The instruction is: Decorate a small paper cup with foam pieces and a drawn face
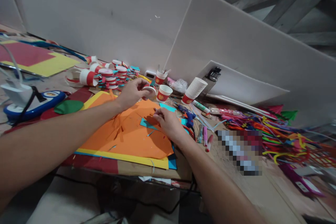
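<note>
My left hand (133, 92) is closed on a short, cut-down paper cup piece (149, 92) with a white round face and a bit of blue at its top. It is raised beside a whole red and white paper cup (164, 93). Over the stacked coloured sheets, my right hand (166, 120) has its fingers pressed together. What they hold, if anything, is too small to make out. Just under those fingers lies a blue paper piece (148, 123) on the orange sheet (131, 140). A blue glue gun (190, 117) lies to the right of my right hand.
Cut cup pieces (107, 77) are piled at the back left. A tilted stack of cups (194, 91) stands behind. Markers (205, 135) lie on the right, with many pipe cleaners (265, 129) beyond. A power strip (34, 105) sits left; a white board (105, 17) walls the back.
</note>
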Motion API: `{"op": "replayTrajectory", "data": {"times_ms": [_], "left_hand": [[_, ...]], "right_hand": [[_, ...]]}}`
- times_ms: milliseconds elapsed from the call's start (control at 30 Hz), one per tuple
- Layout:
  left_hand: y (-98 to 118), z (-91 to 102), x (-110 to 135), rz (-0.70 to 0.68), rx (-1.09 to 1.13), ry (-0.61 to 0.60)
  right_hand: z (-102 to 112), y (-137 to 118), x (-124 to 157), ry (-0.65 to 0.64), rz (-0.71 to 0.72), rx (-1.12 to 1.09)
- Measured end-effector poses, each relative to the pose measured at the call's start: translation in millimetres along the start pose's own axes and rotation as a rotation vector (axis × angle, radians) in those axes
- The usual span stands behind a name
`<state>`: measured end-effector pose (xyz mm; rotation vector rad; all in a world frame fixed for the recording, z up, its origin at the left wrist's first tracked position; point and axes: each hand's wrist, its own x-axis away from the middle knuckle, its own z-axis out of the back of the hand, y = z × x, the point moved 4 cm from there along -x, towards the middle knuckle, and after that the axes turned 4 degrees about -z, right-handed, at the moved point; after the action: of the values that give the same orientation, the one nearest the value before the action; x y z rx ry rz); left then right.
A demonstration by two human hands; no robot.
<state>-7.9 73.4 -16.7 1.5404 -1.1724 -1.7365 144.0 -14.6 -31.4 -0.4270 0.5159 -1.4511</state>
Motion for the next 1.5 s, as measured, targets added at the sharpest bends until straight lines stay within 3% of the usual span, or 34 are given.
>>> {"op": "replayTrajectory", "data": {"times_ms": [167,433,667,833,1000,1233,1500], "left_hand": [[0.0,-0.1,0.9,0.007,-0.008,0.001],[2.0,-1.6,1.9,0.050,-0.005,-0.014],[0.6,-5.6,3.4,0.091,0.066,-0.040],[-1.1,-6.4,3.7,0.075,0.101,-0.084],[5.6,-10.8,4.3,-0.031,0.101,-0.188],[14.4,-13.4,6.6,-0.261,0.090,-0.230],[14.0,-12.4,9.2,-0.419,0.006,-0.250]], "right_hand": [[-1.0,3.6,1.3,-0.045,0.021,-0.097],[1.3,4.7,0.5,0.024,0.080,0.059],[2.9,5.3,1.2,-0.018,0.116,-0.107],[6.6,8.3,0.6,0.101,0.135,-0.148],[10.4,8.8,1.0,0.182,0.174,-0.225],[14.6,13.9,3.7,0.215,0.217,-0.294],[36.7,8.6,12.3,0.417,0.144,-0.352]]}}
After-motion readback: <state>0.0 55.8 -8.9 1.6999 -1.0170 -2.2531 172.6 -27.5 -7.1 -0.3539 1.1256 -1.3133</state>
